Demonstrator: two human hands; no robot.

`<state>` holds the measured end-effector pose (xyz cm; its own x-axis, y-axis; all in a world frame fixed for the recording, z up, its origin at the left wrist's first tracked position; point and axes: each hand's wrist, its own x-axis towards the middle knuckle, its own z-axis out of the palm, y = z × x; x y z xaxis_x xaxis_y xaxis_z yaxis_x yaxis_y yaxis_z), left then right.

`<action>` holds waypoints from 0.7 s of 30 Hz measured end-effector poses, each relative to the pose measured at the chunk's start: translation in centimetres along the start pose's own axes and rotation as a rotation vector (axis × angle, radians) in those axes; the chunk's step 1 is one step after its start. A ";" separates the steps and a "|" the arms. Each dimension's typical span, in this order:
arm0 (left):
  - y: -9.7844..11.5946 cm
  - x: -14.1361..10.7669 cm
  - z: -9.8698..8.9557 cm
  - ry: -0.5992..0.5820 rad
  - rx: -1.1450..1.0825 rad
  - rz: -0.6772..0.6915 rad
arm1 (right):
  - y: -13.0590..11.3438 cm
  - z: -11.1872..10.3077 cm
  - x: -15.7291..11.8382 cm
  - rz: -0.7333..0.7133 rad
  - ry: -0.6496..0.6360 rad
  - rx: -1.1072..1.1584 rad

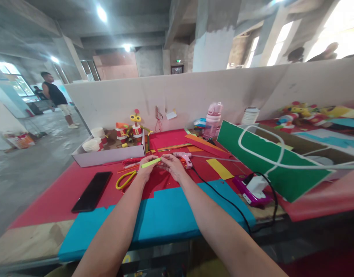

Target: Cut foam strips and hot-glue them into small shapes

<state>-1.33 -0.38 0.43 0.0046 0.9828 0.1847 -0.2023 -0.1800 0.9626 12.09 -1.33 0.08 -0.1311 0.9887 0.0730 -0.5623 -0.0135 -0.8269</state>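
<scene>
Blue sheet (168,215), smooth, covers the near edge. Yellow-green strip (150,163), flat, slim, centre: long axis slants from near left to far right. Left hand (146,171) pinches it narrowly; right hand (172,167) meets its far end, grip unclear. Pink plastic glue gun (185,157), right. Yellow-handled scissors (118,183), left.

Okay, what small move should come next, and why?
I'd draw both the left hand and right hand slightly toward the body, with the yellow-green strip. The pink glue gun lies close beside the right hand, nozzle end toward it. I can't tell whether it's hot, so more room seems prudent.
</scene>
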 end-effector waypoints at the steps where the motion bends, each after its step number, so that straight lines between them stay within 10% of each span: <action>1: 0.0 0.0 0.0 0.001 0.003 0.000 | 0.0 0.0 0.0 0.003 0.004 0.001; 21: -0.4 0.3 -0.4 -0.007 0.101 0.044 | -0.2 -0.1 -0.1 0.019 -0.014 0.038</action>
<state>-1.61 0.01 0.00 0.0053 0.9736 0.2281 -0.1023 -0.2264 0.9687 12.33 -1.40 0.17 -0.1529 0.9860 0.0658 -0.5902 -0.0377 -0.8063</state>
